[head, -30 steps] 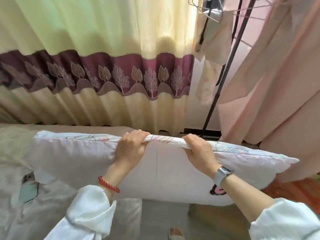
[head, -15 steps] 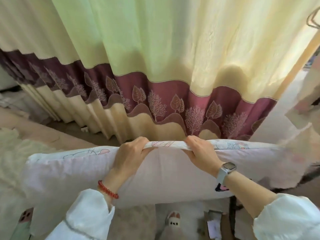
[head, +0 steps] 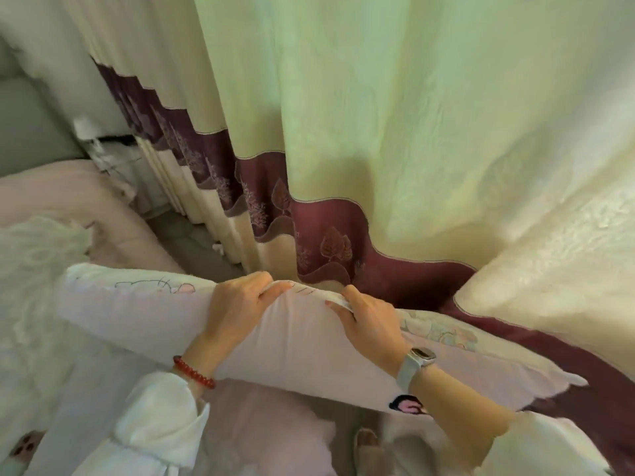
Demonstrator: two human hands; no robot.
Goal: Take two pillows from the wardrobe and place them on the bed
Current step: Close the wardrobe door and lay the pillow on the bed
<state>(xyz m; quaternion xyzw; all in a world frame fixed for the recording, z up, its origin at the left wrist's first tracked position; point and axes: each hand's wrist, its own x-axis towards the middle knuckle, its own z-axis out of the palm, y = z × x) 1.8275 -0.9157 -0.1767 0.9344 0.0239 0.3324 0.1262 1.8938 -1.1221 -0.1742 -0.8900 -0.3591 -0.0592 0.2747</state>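
Both hands, left [head: 237, 305] and right [head: 369, 321], grasp the pillow's [head: 144, 314] top edge, apparently above the bed [head: 103, 207], beside the curtain [head: 378, 132].

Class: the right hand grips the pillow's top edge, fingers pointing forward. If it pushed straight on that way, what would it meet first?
Most likely the curtain: its maroon band hangs just beyond the right hand and the pillow. Depth is unclear from one view.
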